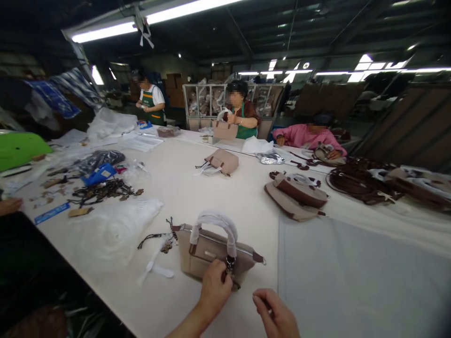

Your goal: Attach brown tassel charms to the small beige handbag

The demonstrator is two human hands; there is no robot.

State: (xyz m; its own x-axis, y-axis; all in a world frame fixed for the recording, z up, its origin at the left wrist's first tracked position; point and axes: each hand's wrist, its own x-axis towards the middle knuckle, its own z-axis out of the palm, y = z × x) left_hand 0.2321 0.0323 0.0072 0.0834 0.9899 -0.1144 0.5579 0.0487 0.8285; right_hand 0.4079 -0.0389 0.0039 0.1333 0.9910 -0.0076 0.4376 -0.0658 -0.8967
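A beige handbag (206, 251) with white-wrapped handles lies on the white table (246, 206) right in front of me. My left hand (214, 288) is closed in a pinch on a small dark charm hanging at the bag's front handle ring (229, 268). My right hand (276, 312) hovers just right of it, fingers curled round something too small to make out. A dark cord with a charm (158, 238) and a white ribbon (155, 270) trail off the bag's left end.
Clear plastic bags (112, 230) and a heap of dark charms (105, 190) lie to the left. More beige bags (298, 197) (221, 160) and brown straps (355, 180) sit farther back. Three people work at the far edge; another hand (9, 205) shows at left.
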